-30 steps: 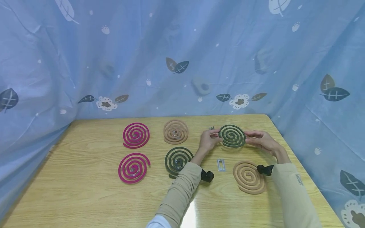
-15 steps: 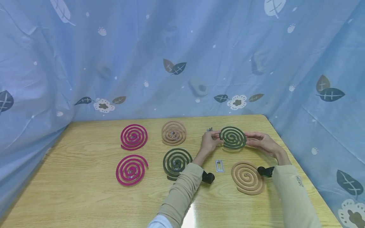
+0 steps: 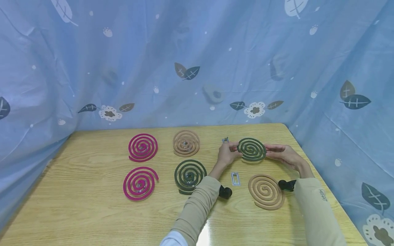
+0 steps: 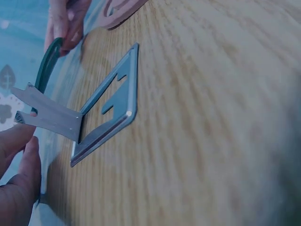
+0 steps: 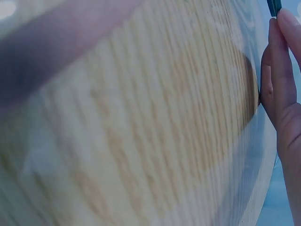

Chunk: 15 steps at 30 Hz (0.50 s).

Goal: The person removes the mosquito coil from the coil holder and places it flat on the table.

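Well, a green coil [image 3: 251, 149] is held up over the far right of the tabletop [image 3: 92, 212]. Its left edge is pinched by the left hand [image 3: 227, 154], its right edge by the right hand [image 3: 286, 155]. A metal stand [image 4: 68, 121] is seen nearby.

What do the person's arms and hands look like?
Left sleeve beige, wrinkled, with pale fabric at its near end. Right sleeve beige, with small dark lettering, unreadable. A black piece juts out beside each sleeve. Left hand and right hand bare.
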{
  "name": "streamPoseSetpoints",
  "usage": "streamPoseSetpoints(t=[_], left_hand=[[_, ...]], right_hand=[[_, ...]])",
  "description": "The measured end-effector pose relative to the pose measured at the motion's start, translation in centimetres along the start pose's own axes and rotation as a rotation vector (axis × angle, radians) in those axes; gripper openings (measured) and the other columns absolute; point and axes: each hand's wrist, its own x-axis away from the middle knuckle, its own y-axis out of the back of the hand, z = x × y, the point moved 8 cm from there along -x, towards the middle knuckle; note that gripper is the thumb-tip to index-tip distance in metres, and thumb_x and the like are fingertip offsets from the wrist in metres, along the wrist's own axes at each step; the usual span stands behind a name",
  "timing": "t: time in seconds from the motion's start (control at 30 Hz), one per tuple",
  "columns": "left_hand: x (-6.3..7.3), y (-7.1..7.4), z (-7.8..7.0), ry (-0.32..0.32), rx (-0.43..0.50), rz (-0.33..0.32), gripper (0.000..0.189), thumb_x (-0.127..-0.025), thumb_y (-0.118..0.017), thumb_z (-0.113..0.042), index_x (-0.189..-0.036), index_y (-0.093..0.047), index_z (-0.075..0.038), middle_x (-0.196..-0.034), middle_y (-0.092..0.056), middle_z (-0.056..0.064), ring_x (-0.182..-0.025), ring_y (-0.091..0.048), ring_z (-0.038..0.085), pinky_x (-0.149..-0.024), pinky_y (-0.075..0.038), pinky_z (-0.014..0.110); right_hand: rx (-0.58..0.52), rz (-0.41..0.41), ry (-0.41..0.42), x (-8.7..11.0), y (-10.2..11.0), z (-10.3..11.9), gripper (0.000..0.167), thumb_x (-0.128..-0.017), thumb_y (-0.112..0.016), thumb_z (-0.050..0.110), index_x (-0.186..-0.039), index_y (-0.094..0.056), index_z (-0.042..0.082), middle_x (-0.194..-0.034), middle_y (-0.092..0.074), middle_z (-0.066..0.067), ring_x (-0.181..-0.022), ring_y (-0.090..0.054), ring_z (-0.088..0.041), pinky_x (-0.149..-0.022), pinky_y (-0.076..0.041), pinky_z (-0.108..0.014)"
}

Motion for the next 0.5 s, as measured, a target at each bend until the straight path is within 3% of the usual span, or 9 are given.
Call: streamPoseSetpoints(t=[0.07, 0.17, 0.37, 0.5], left_hand=[[-0.4, -0.3, 0.8, -0.032, 0.000, -0.003, 0.043, -0.077, -0.080, -0.008, -0.118, -0.067, -0.004, -0.109, -0.070, 0.006, -0.091, -0.067, 0.011, -0.078, -0.055, 0.018], [-0.3, -0.4, 1.0, -0.014, 0.005, -0.003, 0.042, -0.077, -0.080, -0.008, -0.117, -0.068, -0.005, -0.107, -0.071, 0.006, -0.090, -0.067, 0.010, -0.077, -0.056, 0.018], [0.1, -0.4, 0.0, 0.029, 0.001, -0.028, 0.042, -0.076, -0.078, -0.001, -0.116, -0.067, 0.000, -0.107, -0.070, 0.013, -0.094, -0.068, 0.022, -0.077, -0.056, 0.020], [0.1, -0.5, -0.1, 0.037, -0.012, -0.052, 0.043, -0.075, -0.079, 0.000, -0.116, -0.067, 0.000, -0.105, -0.071, 0.013, -0.090, -0.069, 0.020, -0.074, -0.056, 0.017]], right_hand=[[0.002, 0.006, -0.004, 0.0, 0.0, -0.1, 0.056, -0.090, -0.061, -0.005, -0.138, -0.034, -0.016, -0.111, -0.066, 0.013, -0.102, -0.062, -0.002, -0.088, -0.053, -0.019], [0.018, 0.009, -0.006, 0.0, 0.0, -0.1, 0.059, -0.090, -0.061, -0.005, -0.139, -0.030, -0.018, -0.111, -0.066, 0.013, -0.103, -0.062, -0.002, -0.088, -0.053, -0.019], [0.053, 0.003, -0.005, 0.1, 0.0, 0.4, 0.058, -0.088, -0.063, -0.006, -0.136, -0.034, -0.019, -0.109, -0.067, 0.010, -0.099, -0.064, -0.004, -0.086, -0.054, -0.019], [0.056, -0.001, 0.006, 0.0, 0.0, 0.7, 0.058, -0.087, -0.063, -0.009, -0.135, -0.033, -0.022, -0.106, -0.068, 0.007, -0.095, -0.065, -0.006, -0.085, -0.054, -0.019]])
